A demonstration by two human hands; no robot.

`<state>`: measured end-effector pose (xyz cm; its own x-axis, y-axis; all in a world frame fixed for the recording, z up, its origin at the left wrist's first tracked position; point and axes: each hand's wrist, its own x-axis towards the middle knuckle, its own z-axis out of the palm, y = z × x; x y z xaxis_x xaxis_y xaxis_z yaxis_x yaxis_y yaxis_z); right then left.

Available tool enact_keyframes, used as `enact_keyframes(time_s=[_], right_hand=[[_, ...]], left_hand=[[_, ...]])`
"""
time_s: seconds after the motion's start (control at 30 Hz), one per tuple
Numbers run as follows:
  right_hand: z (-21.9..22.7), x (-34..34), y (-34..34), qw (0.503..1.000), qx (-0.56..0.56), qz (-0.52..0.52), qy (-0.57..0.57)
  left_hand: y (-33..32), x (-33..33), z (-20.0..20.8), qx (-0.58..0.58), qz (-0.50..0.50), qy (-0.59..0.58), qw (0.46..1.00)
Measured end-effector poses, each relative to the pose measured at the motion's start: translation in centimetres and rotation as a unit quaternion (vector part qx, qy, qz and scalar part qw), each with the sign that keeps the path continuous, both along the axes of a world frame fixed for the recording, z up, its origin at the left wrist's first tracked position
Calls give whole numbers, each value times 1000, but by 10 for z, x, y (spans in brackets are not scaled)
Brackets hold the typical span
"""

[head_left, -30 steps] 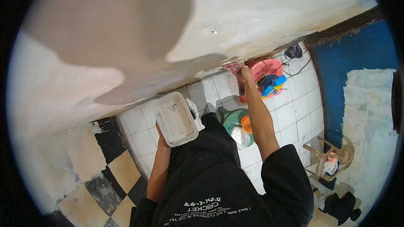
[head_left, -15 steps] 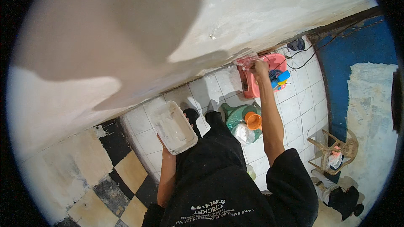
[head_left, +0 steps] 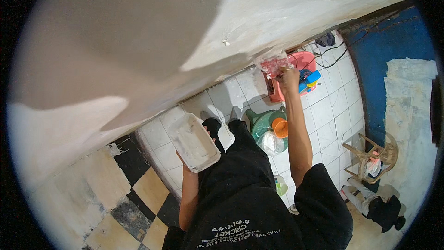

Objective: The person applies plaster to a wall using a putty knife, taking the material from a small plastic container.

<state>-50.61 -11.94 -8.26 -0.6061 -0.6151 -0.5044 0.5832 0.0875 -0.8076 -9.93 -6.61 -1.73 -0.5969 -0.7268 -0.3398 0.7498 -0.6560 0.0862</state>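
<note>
My left hand [head_left: 181, 158] supports a white rectangular tub [head_left: 193, 143] from beneath, and some fingertips show past its far right side. Whitish paste coats the inside of the tub. My right arm reaches forward to the foot of the wall [head_left: 152, 28]. There my right hand [head_left: 290, 79] is closed on a flat, wide red scraper [head_left: 274, 65] smeared with white. Its blade is at or very near the wall; whether it touches I cannot tell.
A pink basin [head_left: 303, 60] with a blue tool [head_left: 308, 81] stands beyond my right hand. Nearer are a green stool [head_left: 263, 122], an orange cup [head_left: 280, 128] and a white plastic bag [head_left: 271, 143]. Cables [head_left: 340, 58], a chair [head_left: 388, 150] and another person [head_left: 381, 210] are at the right.
My right hand with the scraper has shifted slightly, and more of the red blade shows now. The tub stays in my left hand. The whole view has moved a little.
</note>
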Motion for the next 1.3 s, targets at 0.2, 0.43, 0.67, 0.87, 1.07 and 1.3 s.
enact_keyframes(time_s=[0.2, 0.43, 0.67, 0.87, 1.07, 1.3], right_hand=[[-107, 23, -47, 994, 19, -32, -101], [20, 12, -13, 971, -65, 110, 200], [-56, 25, -16, 993, 39, 78, 84], [-9, 22, -50, 997, -65, 19, 26], [84, 34, 6, 999, -28, -12, 24], [2, 30, -68, 995, -21, -86, -45]], left_hand=[[-9, -8, 8, -19, -31, 3, 999], [1, 3, 1, -12, 3, -3, 1000], [-5, 1, 1, -4, -24, 23, 999], [-6, 8, 0, 12, -11, 4, 1000], [3, 12, -15, 20, -5, -12, 1000], [-12, -7, 6, -53, -22, 46, 997]])
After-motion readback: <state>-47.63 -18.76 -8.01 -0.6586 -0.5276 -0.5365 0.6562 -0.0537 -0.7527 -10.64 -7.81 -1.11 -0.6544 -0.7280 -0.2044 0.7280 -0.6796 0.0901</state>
